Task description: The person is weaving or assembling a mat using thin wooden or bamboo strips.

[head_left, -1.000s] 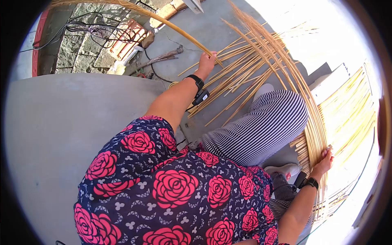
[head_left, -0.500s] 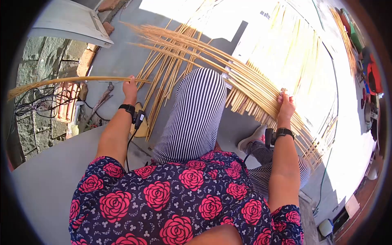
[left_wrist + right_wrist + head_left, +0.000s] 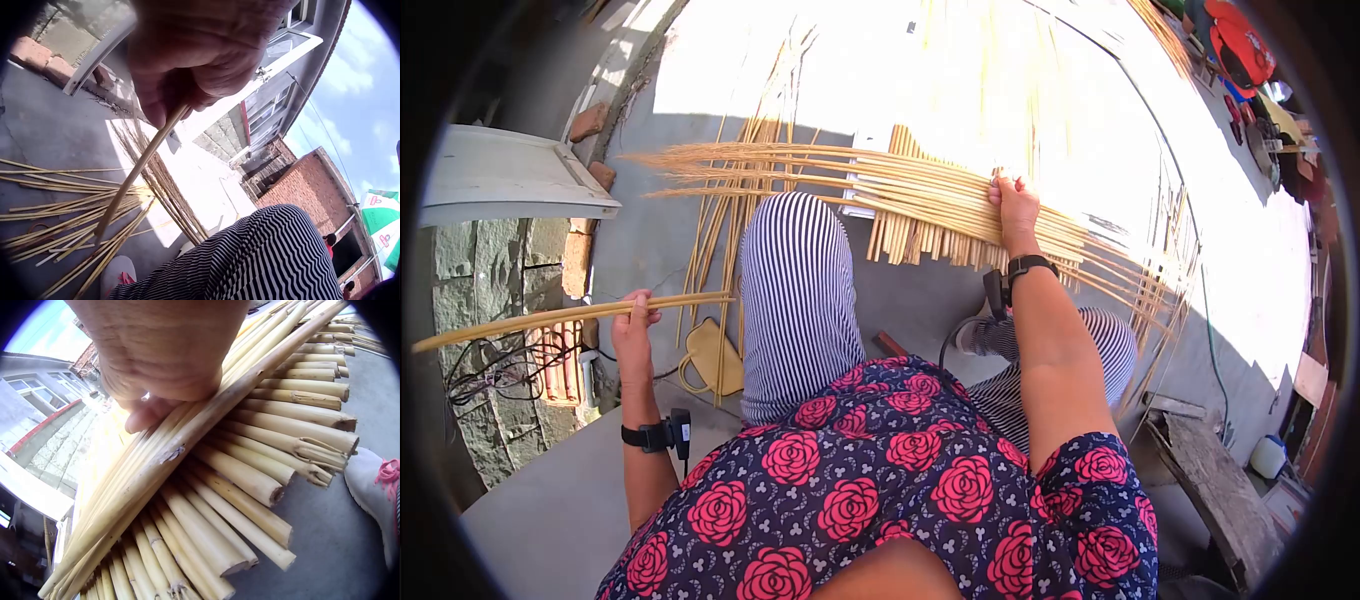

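At the left, the left hand (image 3: pixel 634 335) pinches a thin bundle of stalks (image 3: pixel 550 318); in the left wrist view the fingers of this hand (image 3: pixel 200 62) close round a stalk (image 3: pixel 134 172). The right hand (image 3: pixel 1017 212) grips the far edge of a sheaf of long stalks (image 3: pixel 930 190) with feathery tips at the left. That sheaf lies crosswise over a row of thicker cut stalks (image 3: pixel 930 240). From the right wrist, the hand (image 3: pixel 169 356) lies over the sheaf (image 3: pixel 187 440), its fingertips partly hidden, above the cut ends (image 3: pixel 244 519).
Loose stalks (image 3: pixel 708 240) lie on the ground beyond the striped knee (image 3: pixel 800 270). A yellow bag (image 3: pixel 716 355) is beside the knee. Black cables (image 3: pixel 495 375) and a white panel (image 3: pixel 510 180) are at the left, weathered boards (image 3: pixel 1220 490) at the lower right.
The view has turned to the right. The left hand has come back nearer the body with its bundle, while the right hand keeps its grip on the sheaf.
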`<state>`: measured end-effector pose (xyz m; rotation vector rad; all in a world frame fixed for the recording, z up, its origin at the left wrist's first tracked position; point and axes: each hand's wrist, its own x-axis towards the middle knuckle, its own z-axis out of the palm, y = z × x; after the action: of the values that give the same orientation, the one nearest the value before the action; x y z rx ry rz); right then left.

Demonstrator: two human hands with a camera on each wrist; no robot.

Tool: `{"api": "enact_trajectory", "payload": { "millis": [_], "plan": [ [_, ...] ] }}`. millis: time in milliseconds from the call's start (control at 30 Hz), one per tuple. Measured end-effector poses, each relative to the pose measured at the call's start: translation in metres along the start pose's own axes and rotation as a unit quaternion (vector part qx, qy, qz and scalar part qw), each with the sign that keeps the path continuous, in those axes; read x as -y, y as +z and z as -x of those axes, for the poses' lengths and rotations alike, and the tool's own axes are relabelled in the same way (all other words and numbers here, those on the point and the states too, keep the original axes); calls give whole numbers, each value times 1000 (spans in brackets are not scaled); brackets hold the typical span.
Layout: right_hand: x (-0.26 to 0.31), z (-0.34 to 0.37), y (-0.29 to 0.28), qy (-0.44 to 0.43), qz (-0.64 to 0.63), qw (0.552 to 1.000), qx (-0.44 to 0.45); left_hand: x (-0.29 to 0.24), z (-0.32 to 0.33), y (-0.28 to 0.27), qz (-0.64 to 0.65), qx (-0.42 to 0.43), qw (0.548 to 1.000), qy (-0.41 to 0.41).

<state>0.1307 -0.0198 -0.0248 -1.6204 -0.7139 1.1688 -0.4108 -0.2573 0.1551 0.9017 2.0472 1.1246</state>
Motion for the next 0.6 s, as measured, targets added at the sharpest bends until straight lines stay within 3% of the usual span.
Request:
{"api": "enact_trajectory", "payload": {
  "millis": [200, 333, 433, 533, 600],
  "plan": [
    [4, 3, 7, 5, 34, 999, -4, -113, -3, 21, -135, 173, 974, 48],
    [5, 4, 11, 19, 16, 1000, -3, -153, -26, 59, -241, 306, 919, 66],
    [12, 9, 9, 12, 22, 1000, 2, -181, -51, 96, -340, 400, 829, 196],
    [7, 6, 6, -10, -31, 999, 36, -199, -80, 147, -453, 436, 703, 334],
    [2, 1, 5, -29, -55, 997, 48, -221, -79, 190, -566, 409, 649, 302]
  ]
}}
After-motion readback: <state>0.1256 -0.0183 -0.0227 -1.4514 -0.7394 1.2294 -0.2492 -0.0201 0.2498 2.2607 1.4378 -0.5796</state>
